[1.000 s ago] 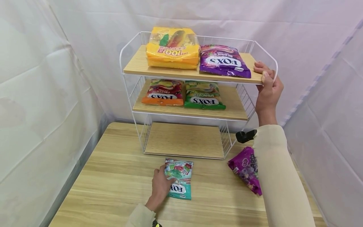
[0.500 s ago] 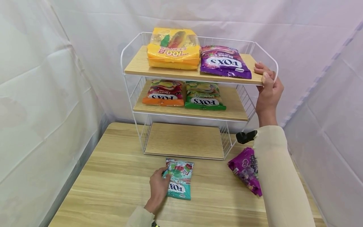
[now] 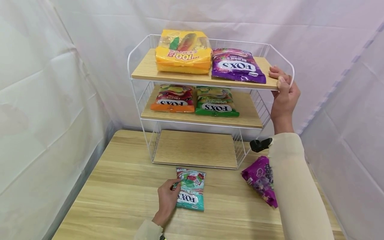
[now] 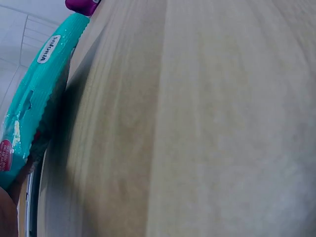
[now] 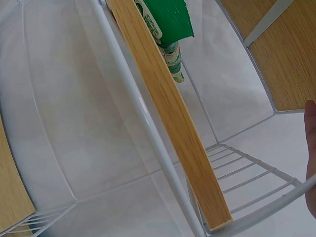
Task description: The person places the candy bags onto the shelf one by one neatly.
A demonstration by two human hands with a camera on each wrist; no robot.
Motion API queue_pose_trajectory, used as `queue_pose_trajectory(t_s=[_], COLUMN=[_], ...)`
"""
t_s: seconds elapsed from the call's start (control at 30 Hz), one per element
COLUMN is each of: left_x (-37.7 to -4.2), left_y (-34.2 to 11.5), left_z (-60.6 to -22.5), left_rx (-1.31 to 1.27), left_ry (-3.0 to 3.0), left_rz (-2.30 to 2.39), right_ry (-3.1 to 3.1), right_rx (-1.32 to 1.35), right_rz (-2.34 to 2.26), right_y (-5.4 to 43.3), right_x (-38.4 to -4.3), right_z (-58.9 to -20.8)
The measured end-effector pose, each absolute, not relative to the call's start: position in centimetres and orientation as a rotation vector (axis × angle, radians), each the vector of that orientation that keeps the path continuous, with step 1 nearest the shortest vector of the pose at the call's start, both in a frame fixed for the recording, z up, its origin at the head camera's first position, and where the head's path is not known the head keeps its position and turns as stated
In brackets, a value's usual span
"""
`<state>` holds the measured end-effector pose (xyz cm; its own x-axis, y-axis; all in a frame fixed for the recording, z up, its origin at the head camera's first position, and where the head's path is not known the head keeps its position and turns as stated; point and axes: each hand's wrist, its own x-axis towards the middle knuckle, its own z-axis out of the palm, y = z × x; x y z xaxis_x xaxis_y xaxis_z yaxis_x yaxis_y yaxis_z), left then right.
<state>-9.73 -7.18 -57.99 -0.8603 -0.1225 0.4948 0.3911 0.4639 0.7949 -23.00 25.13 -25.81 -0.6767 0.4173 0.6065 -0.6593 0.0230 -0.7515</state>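
A teal mint candy bag [image 3: 190, 191] lies face up on the table in front of the rack. My left hand [image 3: 168, 200] pinches its left edge between thumb and fingers. In the left wrist view the bag's teal end [image 4: 42, 94] has a shadow under it, and only a bit of the hand [image 4: 7, 215] shows. Up at the right, my right hand [image 3: 283, 96] grips the front right corner of the top shelf of the white wire rack [image 3: 129, 63]. The right wrist view shows that hand's edge [image 5: 310, 148] beside the rack's wire side.
A yellow candy bag [image 3: 183, 51] and a purple berries bag [image 3: 237, 65] sit on the top shelf. The middle shelf holds a red-orange fruits bag [image 3: 174, 98] and a green spring tea bag [image 3: 216, 101]. A magenta bag [image 3: 259, 176] lies partly behind my right sleeve.
My left hand has drawn slightly left, from fingers spread over the teal bag to a pinch at its left edge. The right hand keeps its place on the rack.
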Motion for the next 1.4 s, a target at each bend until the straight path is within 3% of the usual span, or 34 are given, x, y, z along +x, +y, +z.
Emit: queue_pose_trajectory(t_s=[0.47,0.9,1.4], left_x=[-10.8,-12.1,-15.9], left_y=[-7.8,-7.9,-9.2], left_z=[-57.3,-52.8,-56.6], left_rx=[-0.358,-0.303,-0.217], left_ry=[-1.955,-1.932,-1.994], left_rz=[-1.436,-1.462,-1.502], right_ry=[-1.499,-1.541,-1.514], right_rx=[0.267,0.287,0.295], right_rz=[1.780,1.706,1.761], right_y=[25.5,25.4,25.2], right_x=[-23.4,-23.3,-23.1], right_z=[-26.1,-26.0,-25.9])
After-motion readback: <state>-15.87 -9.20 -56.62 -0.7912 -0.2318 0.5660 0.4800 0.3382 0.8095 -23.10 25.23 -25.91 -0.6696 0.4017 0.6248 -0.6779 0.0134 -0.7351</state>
